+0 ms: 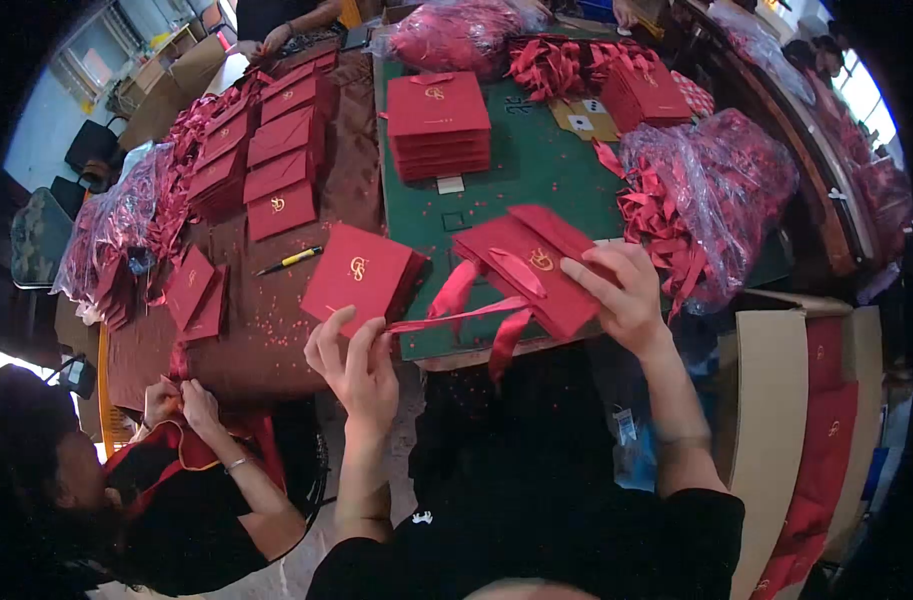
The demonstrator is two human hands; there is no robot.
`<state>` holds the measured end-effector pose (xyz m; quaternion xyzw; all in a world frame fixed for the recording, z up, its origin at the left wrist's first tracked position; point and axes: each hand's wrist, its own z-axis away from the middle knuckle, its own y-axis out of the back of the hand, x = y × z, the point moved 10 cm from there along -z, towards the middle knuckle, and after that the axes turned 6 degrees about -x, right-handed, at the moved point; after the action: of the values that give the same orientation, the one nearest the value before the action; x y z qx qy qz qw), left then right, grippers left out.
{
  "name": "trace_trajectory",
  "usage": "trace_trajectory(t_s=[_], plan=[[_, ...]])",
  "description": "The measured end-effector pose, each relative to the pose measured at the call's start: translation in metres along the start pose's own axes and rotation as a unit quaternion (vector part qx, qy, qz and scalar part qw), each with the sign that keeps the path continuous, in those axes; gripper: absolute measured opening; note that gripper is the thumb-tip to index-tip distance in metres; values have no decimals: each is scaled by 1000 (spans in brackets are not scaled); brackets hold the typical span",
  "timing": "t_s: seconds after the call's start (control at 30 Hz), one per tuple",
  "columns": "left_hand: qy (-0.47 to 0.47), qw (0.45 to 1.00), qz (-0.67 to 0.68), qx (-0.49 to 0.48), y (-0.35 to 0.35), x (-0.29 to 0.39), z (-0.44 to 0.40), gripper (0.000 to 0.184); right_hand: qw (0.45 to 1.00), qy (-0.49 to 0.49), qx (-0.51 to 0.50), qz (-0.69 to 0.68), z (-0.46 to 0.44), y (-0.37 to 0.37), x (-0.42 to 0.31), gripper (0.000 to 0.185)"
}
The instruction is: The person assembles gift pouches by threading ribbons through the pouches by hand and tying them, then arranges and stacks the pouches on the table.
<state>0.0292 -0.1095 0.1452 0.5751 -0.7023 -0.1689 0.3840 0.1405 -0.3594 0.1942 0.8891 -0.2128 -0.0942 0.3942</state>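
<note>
At four o'clock, an open brown cardboard box [771,400] holds red, gold-printed packets [831,430]; at two, a clear plastic bag [751,180] contains red ribbons. Near centre, the right hand [628,298], nearly closed, grips a red, gold-printed square packet [531,255]. The left hand [364,370], loosely curled, pinches a shiny pink ribbon [456,316] at eight o'clock. The gripped packet partly hides a green mat [566,190].

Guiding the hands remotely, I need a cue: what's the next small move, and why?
Perhaps draw the ribbon further with the left hand: it pinches one strand, the right hand holds the red packet, and other ribbon lengths droop loose.
</note>
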Motion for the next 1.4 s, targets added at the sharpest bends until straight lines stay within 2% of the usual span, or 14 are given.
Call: trace_trajectory(t_s=[0.17, 0.3, 0.43, 0.63, 0.83, 0.9, 0.93, 1.0, 1.03, 1.1, 1.17, 1.23, 1.3, 1.4], plan=[[70, 989, 99, 89, 11, -16, 0, 45, 954, -134, 134, -233, -58, -16, 53, 34], [87, 996, 5, 10, -6, -20, -3, 41, 667, -366, 228, -607, -107, -101, 143, 40], [95, 994, -29, -54, -23, -26, -3, 35, 681, -403, 207, -576, -158, -180, 204, 40], [114, 990, -22, -79, -29, -38, 6, 35, 766, -452, 79, -451, -162, -263, 243, 4], [106, 987, -54, -112, -36, -40, 9, 46, 713, -457, 69, -527, -151, -281, 256, 6], [91, 984, -85, -129, -41, -37, 9, 53, 928, -308, -27, -207, -167, -308, 291, 6], [92, 984, -84, -130, -43, -37, 10, 53, 928, -308, -28, -207, -170, -293, 277, 6], [103, 980, -90, -146, -52, -43, 16, 58, 744, -469, 6, -477, -155, -274, 249, 10], [108, 980, -89, -145, -55, -45, 18, 58, 745, -468, 2, -475, -154, -290, 257, 10], [130, 974, -76, -168, -66, -55, 24, 59, 813, -533, 78, -224, -139, -286, 294, 16], [122, 978, -71, -155, -68, -55, 26, 57, 866, -496, -15, -69, -145, -261, 268, 26], [111, 982, -59, -138, -65, -52, 26, 53, 859, -483, 95, -137, -136, -191, 205, 55], [87, 986, -72, -125, -63, -47, 26, 47, 919, -317, 156, -172, -130, -171, 154, 32], [28, 993, -116, -22, -42, -25, 21, 29, 884, -312, -30, -346, -91, -195, 79, 44]])
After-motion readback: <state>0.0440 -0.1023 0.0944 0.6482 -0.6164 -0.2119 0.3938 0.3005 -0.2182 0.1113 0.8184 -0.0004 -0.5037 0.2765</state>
